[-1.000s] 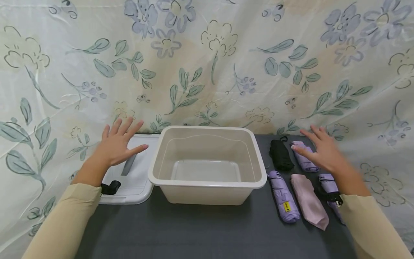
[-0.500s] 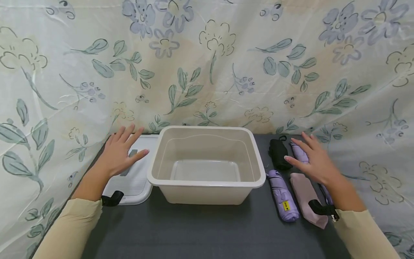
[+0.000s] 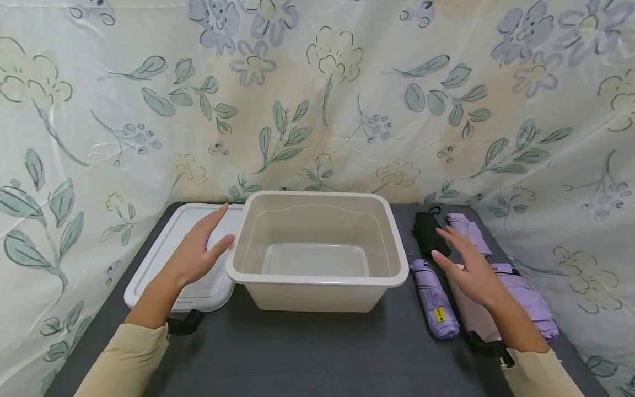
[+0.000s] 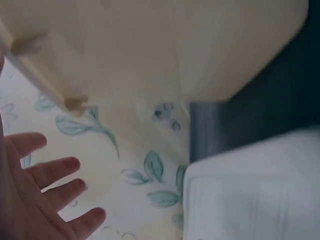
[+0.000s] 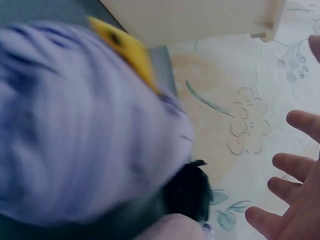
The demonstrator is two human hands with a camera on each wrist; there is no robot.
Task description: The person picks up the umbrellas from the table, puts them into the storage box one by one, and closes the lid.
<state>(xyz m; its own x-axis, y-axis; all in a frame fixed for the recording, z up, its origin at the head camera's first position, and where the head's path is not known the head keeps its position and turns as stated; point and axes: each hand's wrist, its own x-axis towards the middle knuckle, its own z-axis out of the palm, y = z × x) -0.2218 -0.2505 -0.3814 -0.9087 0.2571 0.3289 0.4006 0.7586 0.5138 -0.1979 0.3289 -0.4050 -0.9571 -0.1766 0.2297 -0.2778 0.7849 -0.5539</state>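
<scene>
My left hand (image 3: 198,251) hovers with its fingers straight over the white lid (image 3: 171,240), thumb tip close to the left rim of a beige plastic bin (image 3: 317,281). Nothing is in its grasp; the left wrist view shows its fingers (image 4: 55,172) spread. My right hand (image 3: 471,270), also holding nothing, is above several rolled cloth bundles. Near its fingertips are a black bundle (image 3: 428,234) with a loop and a purple one (image 3: 473,231). Beneath it lies a pink bundle (image 3: 478,317), partly hidden. A yellow-tagged purple roll (image 3: 434,298) looms blurred in the right wrist view.
The bin stands in the middle of the dark grey tabletop (image 3: 297,353), with its inside bare. Another purple bundle (image 3: 533,303) lies at the right, partly behind the right forearm. A floral cloth (image 3: 327,110) hangs behind the table.
Both hands have come back toward the person and lower. The left fingers, spread before, are now together in the head view. The right hand has also shifted left, uncovering the right-hand purple bundle.
</scene>
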